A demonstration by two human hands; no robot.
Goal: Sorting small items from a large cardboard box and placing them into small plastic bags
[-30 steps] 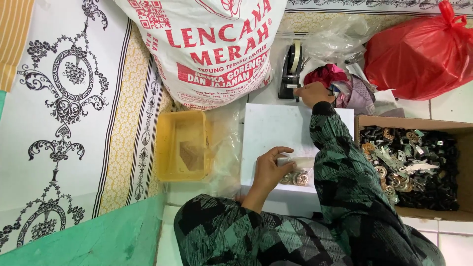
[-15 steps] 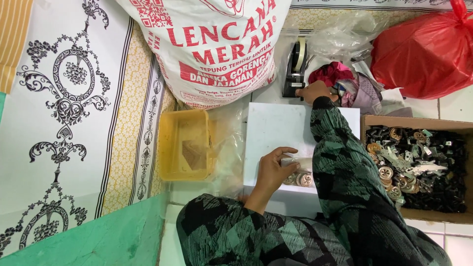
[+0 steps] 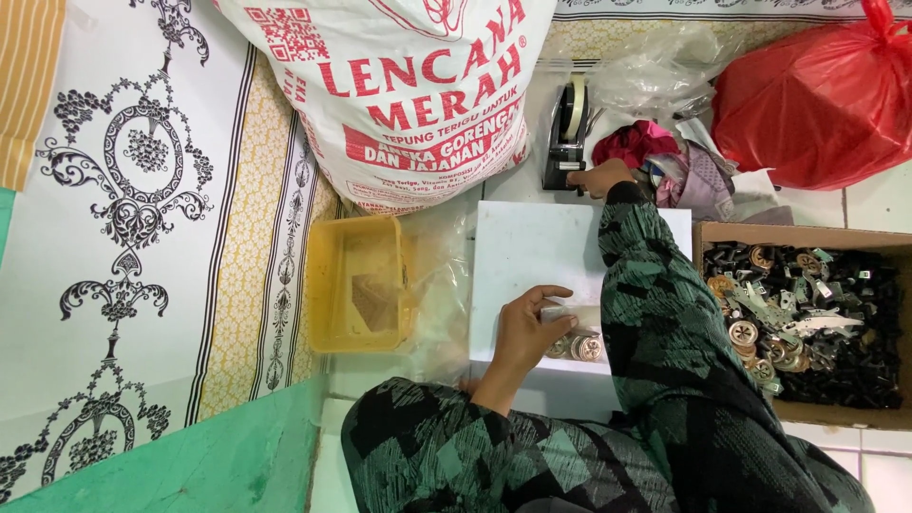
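long green-black patterned sleeves [image 3: 665,313], bare hands

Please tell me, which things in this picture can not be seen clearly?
Head view only:
- Right hand at the tape dispenser: fingers hidden, grip unclear.
- Small round metal pieces under the left hand: partly covered, too small to identify.
- Cardboard box: right side cut off.

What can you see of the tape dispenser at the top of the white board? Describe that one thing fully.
The tape dispenser is black and looks like plastic, standing upright on the floor just beyond the white board. A pale, yellowish roll of tape sits on edge in its upper part. The right hand touches its near end. A large white printed sack stands to one side of it, crumpled cloth to the other. Whether a strip is pulled out cannot be told.
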